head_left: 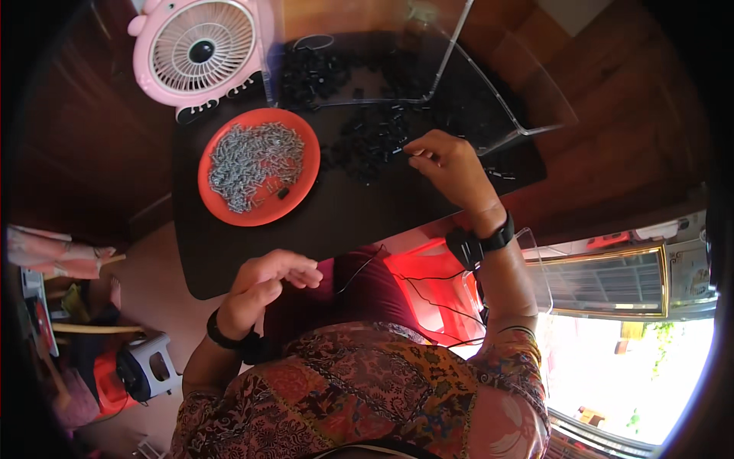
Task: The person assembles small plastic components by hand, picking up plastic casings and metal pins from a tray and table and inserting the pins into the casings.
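An orange-red plate [306,187] on the dark table holds many small silver screws [248,157], with one small black piece [283,193] among them. My left hand [264,287] hovers at the table's near edge, below the plate. Its fingers are loosely bent, with the thumb apart and nothing visible in them. Over the table, right of the plate, my right hand [456,170] has thumb and forefinger drawn together beside a loose heap of small black parts [375,138]. Whatever lies between its fingertips is too small to make out.
Behind the plate stands a pink fan [201,51]. Clear plastic panels [489,92] rise around the black parts at the back of the dark table [359,206]. A red plastic stool or chair [436,287] with thin black cables is below the near edge.
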Tool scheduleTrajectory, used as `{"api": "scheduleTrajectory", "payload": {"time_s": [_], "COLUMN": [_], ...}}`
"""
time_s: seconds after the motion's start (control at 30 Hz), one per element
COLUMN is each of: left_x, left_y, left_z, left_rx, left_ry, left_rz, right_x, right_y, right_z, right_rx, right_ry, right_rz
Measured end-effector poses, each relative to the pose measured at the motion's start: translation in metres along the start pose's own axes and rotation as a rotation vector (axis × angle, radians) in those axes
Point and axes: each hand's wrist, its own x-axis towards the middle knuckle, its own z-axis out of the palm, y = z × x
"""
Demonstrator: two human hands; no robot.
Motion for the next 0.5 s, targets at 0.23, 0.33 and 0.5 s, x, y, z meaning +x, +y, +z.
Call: {"api": "scheduleTrajectory", "payload": {"time_s": [0.23,0.33,0.5], "left_x": [0.018,0.018,0.014], "left_y": [-0.018,-0.021,-0.030], "left_z": [-0.005,-0.006,-0.012], "left_rx": [-0.013,-0.035,-0.117], "left_ry": [0.108,0.127,0.085], "left_rz": [-0.032,-0.036,0.004], "right_x": [0.016,0.019,0.028], "right_y": [0.022,0.021,0.022], "right_z": [0.041,0.042,0.047], "right_rx": [-0.100,-0.183,-0.285], "right_ry": [0.035,0.065,0.087], "right_rz": [-0.030,-0.029,-0.128]}}
